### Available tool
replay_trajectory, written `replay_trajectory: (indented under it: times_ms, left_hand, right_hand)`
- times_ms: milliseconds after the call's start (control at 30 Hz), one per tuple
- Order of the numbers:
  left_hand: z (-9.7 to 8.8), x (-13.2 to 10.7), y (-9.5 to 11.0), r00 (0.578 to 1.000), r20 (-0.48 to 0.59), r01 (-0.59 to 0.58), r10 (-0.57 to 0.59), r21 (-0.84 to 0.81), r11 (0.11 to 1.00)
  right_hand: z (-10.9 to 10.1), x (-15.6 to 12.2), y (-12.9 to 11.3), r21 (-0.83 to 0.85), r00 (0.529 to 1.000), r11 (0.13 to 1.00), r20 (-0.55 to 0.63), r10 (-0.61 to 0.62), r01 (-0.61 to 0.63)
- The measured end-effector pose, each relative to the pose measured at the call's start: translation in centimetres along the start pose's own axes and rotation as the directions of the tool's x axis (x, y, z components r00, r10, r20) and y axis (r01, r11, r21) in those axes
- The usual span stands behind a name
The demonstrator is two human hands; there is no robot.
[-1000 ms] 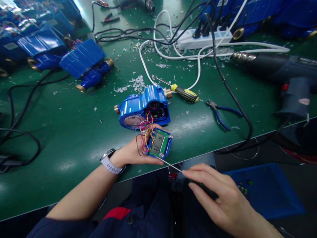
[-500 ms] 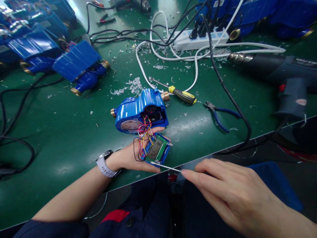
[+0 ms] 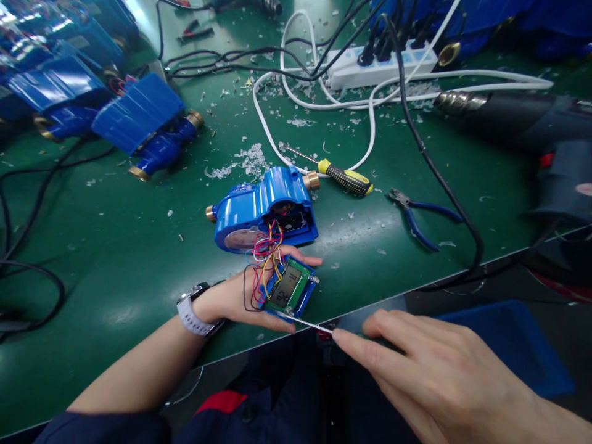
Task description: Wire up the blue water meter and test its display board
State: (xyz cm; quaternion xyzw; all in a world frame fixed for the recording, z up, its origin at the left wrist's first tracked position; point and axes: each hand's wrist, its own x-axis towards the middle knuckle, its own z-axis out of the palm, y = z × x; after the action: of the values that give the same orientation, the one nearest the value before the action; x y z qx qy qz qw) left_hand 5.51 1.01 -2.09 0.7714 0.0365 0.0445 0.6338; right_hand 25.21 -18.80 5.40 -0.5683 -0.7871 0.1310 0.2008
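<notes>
My left hand (image 3: 231,299), with a watch at the wrist, grips a green circuit board (image 3: 303,283) in a blue holder. Its small display shows characters, and a metal spring sticks out at the right corner. Thin coloured wires (image 3: 266,259) run from the board to an open blue water meter (image 3: 263,209) with brass ends, lying just beyond. My right hand (image 3: 430,364) pinches a thin white stick (image 3: 309,324), possibly a swab. Its tip touches or nearly touches the board's near edge; I cannot tell which.
A yellow-black screwdriver (image 3: 345,177), blue-handled pliers (image 3: 416,219) and a heat gun (image 3: 509,120) lie on the green table (image 3: 115,246). Behind are a white power strip (image 3: 383,68), tangled cables and white scraps. More blue meters (image 3: 139,117) stand at the left.
The board and my left hand sit slightly lower and left in view; my left index finger now reaches past the board. The right hand with the stick has shifted slightly down.
</notes>
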Motion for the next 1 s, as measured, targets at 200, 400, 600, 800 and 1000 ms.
replay_trajectory:
  times_ms: [200, 400, 600, 800, 1000]
  left_hand:
    - [0.0, 0.1, 0.3, 0.999, -0.027, -0.015, 0.017, 0.077, 0.997]
    - [-0.5, 0.2, 0.5, 0.999, 0.046, 0.018, -0.021, 0.048, 0.999]
    - [-0.2, 0.0, 0.0, 1.000, -0.023, -0.015, 0.015, 0.018, 1.000]
    - [0.6, -0.4, -0.9, 0.997, -0.074, -0.008, 0.008, 0.004, 1.000]
    - [0.8, -0.5, -0.8, 0.996, -0.094, 0.004, -0.003, 0.011, 1.000]
  right_hand:
    - [-0.4, -0.2, -0.6, -0.077, 0.996, 0.996, 0.071, 0.058, -0.053]
    - [-0.4, -0.1, -1.1, -0.079, 0.988, 0.992, 0.114, 0.104, -0.096]
    - [0.1, -0.2, -1.2, -0.170, 0.995, 0.985, 0.096, 0.029, -0.012]
    - [0.3, -0.7, -1.3, -0.159, 0.994, 0.987, 0.103, 0.027, -0.010]
    - [0.6, -0.6, -1.2, -0.247, 0.992, 0.967, 0.117, -0.035, 0.064]
